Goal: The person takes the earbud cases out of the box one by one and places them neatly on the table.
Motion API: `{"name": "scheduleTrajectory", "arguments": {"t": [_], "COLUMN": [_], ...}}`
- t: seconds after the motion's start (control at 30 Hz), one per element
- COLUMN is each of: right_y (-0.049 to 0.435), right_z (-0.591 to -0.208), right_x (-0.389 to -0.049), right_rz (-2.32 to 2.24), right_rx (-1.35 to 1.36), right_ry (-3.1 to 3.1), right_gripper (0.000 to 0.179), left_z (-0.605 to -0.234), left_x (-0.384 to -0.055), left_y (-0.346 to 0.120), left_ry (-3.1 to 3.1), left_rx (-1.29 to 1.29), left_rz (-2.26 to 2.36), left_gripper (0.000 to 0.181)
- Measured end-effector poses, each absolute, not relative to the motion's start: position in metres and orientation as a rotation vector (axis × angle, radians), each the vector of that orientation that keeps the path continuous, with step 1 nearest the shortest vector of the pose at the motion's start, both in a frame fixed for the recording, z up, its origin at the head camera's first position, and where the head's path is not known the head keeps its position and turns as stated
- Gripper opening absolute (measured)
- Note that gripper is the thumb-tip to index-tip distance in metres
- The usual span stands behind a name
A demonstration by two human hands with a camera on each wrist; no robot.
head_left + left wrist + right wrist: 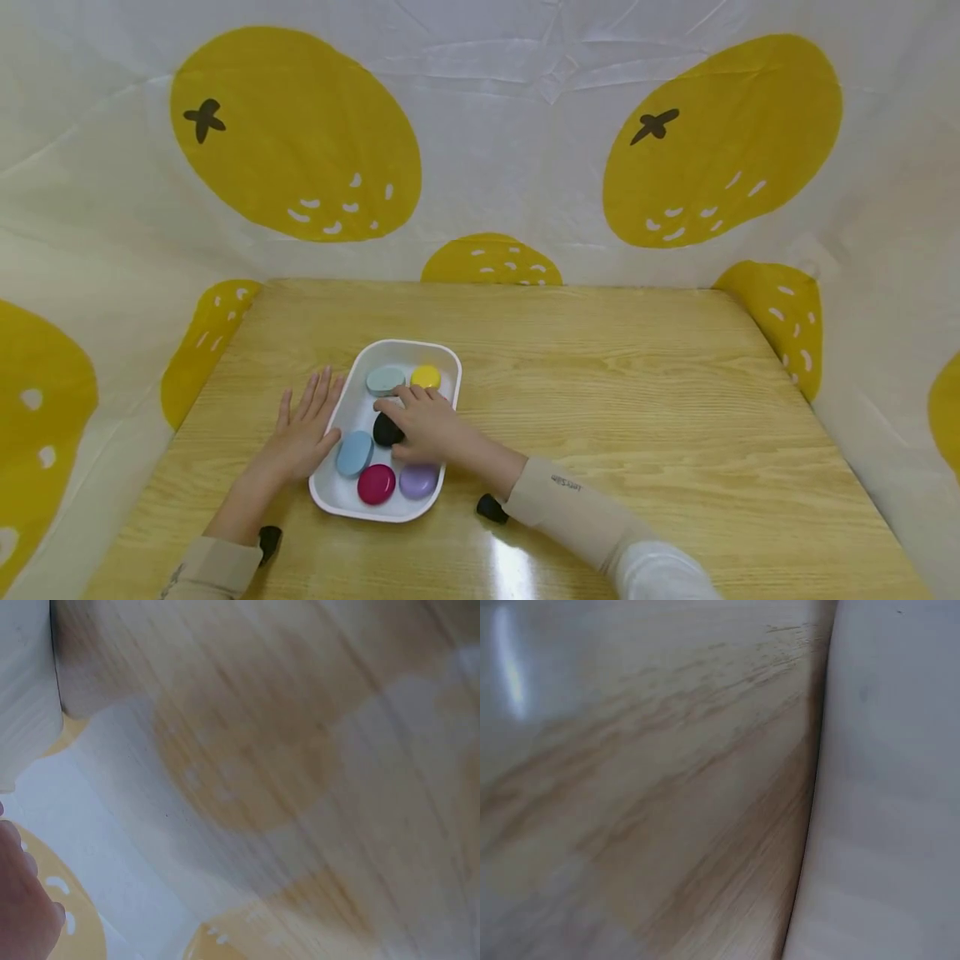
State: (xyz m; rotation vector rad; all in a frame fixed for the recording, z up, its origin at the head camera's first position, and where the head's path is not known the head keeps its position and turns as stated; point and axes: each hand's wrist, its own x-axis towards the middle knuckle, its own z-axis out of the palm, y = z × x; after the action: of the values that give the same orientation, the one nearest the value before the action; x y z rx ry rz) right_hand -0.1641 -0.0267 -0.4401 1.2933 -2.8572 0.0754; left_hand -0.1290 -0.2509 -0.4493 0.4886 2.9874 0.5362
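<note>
Head view: I see the right hand (431, 427) pinching a black piece (386, 431), white tray (336, 493) beneath it; left hand (296, 442), fingers straight, at the tray's side. Right wrist view gives me only desk (697, 795) and pale surface (889, 795), grip hidden

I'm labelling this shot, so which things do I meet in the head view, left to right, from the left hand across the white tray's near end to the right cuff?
Left hand, light blue oval, red disc, purple disc, small black thing, right cuff.
</note>
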Motion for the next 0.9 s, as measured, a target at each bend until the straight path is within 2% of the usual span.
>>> {"name": "scheduleTrajectory", "arguments": {"t": [0.33,0.9], "right_y": [-0.042,-0.049], "right_z": [-0.45,-0.455], "right_x": [-0.161,-0.163], "right_rz": [-0.172,-0.117], "right_rx": [1.312,1.304], "right_ry": [-2.877,-2.891], "right_gripper": [0.056,0.048], "left_z": [-0.453,-0.451], "left_x": [-0.127,-0.126], "left_y": [-0.251,-0.25], "left_ry": [2.988,2.999], "left_rx": [0.482,0.468], "left_rz": [0.517,0.495], "left_gripper": [0.07,0.068]}}
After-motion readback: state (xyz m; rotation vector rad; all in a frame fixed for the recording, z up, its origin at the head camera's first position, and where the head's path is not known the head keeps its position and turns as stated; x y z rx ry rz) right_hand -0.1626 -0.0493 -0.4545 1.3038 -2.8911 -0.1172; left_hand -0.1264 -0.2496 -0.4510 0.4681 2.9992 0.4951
